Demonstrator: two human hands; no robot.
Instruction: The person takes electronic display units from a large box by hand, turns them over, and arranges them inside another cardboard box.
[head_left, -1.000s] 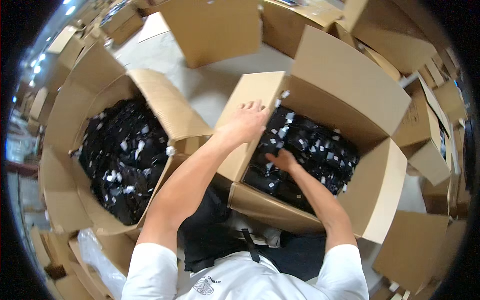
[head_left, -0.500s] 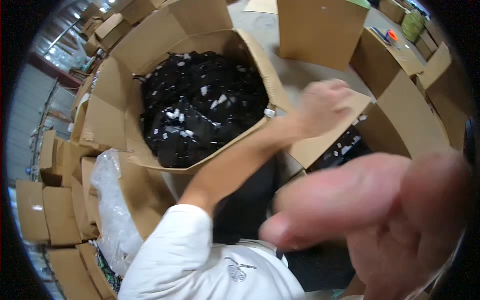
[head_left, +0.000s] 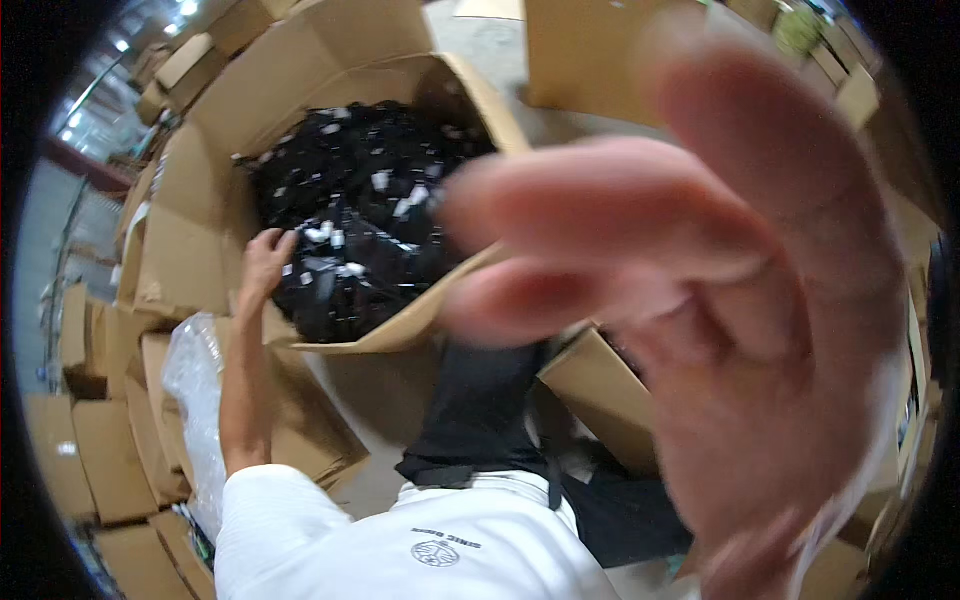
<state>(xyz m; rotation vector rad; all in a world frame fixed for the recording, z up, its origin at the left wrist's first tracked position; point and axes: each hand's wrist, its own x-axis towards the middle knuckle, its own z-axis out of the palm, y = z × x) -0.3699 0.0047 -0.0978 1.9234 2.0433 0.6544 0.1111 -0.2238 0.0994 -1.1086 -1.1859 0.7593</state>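
Note:
A large open cardboard box (head_left: 185,210) holds a heap of black items with small white tags (head_left: 385,215); some surfaces shine like plastic film, and their exact kind cannot be made out. My left hand (head_left: 265,262) reaches over the box's left side to the edge of the heap. Its fingers are slightly bent and a little apart, with nothing visibly held. Very close to the camera, my right hand (head_left: 730,290) is large and blurred, its fingers apart and nothing seen between them. It hides much of the area right of the box.
Clear plastic sheeting (head_left: 195,385) hangs beside stacked cardboard boxes (head_left: 115,435) on the left. A smaller open box (head_left: 608,395) stands right of my legs, partly covered by my right hand. Behind is a tall cardboard box (head_left: 580,65) on the concrete floor (head_left: 480,35).
My left hand has swung from the smaller box on the right across to the left side of the big box. My right hand has risen and its fingers have spread.

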